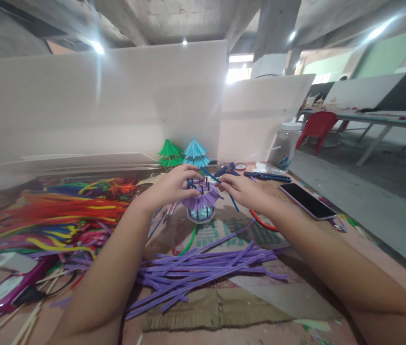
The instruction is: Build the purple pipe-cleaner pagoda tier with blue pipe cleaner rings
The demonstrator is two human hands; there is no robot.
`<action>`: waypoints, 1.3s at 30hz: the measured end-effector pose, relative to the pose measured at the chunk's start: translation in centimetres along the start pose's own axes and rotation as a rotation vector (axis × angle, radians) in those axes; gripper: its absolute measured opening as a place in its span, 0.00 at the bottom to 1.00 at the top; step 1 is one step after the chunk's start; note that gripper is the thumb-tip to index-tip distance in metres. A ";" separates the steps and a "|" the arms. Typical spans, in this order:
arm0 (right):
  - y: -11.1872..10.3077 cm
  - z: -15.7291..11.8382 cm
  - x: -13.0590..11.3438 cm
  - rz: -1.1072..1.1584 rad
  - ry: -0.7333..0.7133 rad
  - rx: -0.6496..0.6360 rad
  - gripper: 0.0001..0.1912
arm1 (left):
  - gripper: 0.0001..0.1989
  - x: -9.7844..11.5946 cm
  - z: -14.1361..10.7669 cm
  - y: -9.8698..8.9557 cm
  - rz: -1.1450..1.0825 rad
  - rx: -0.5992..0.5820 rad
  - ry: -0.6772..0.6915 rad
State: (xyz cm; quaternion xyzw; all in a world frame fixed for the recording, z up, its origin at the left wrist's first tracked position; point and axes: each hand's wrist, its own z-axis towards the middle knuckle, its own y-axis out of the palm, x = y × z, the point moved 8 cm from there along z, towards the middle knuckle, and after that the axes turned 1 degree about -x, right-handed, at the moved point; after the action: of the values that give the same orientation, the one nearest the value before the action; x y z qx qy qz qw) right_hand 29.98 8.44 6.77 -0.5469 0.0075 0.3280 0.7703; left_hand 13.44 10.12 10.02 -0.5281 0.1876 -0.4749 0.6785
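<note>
Purple skirt (204, 200) rings small tower (200, 213), upright on cardboard (224, 237); dark posts above roofless. Person's right hand (237, 189) pinches blue strip (231, 200); left hand (174, 184) curved beside tower, grip unclear. Loose purple strips (203, 268) lie nearer; roofed green tower (169, 152), blue tower (195, 153) behind.

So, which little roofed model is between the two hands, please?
The purple-roofed model; it alone sits between the left hand and right hand, while the green model and light blue model stand behind it.

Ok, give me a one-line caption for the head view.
Right hand pinching a blue strip above a purple-roofed model, left hand close by, loose purple strips in front.
</note>
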 end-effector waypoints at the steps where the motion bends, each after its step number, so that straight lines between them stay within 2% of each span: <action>1: 0.0 0.0 -0.1 0.000 0.001 -0.001 0.12 | 0.16 0.1 0.0 0.0 0.001 0.000 0.005; 7: -0.1 0.0 -0.2 -0.008 0.007 -0.004 0.11 | 0.14 -0.3 -0.1 0.3 -0.012 -0.019 -0.009; 13: 0.1 0.1 -0.1 -0.036 0.008 -0.016 0.11 | 0.14 -0.5 -0.1 0.1 -0.011 0.021 -0.038; 18: 0.2 0.1 -0.1 -0.044 -0.005 -0.017 0.12 | 0.14 0.0 0.5 0.2 0.115 0.110 -0.029; 27: 0.6 0.1 0.0 -0.077 -0.046 -0.023 0.12 | 0.13 0.6 0.8 0.7 0.192 0.113 0.012; 30: 0.2 0.0 -0.1 -0.060 -0.024 -0.013 0.11 | 0.15 0.6 0.8 0.1 0.130 0.136 0.004; 33: -0.6 0.0 0.0 -0.004 0.000 0.017 0.11 | 0.17 0.4 0.5 -1.3 0.059 0.208 -0.039; 36: -2.0 0.0 -0.1 0.009 -0.026 0.118 0.11 | 0.19 0.2 -0.2 -3.1 0.011 0.323 -0.135; 39: -3.6 -0.4 -1.0 -0.034 -0.123 0.235 0.12 | 0.16 0.6 -0.9 -4.1 -0.030 0.396 -0.200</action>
State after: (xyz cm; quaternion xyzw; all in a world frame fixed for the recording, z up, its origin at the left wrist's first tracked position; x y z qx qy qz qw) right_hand 31.13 6.94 9.98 -0.4319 -0.0107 0.3446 0.8334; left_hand 11.27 9.15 13.54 -0.4317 0.0145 -0.4577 0.7772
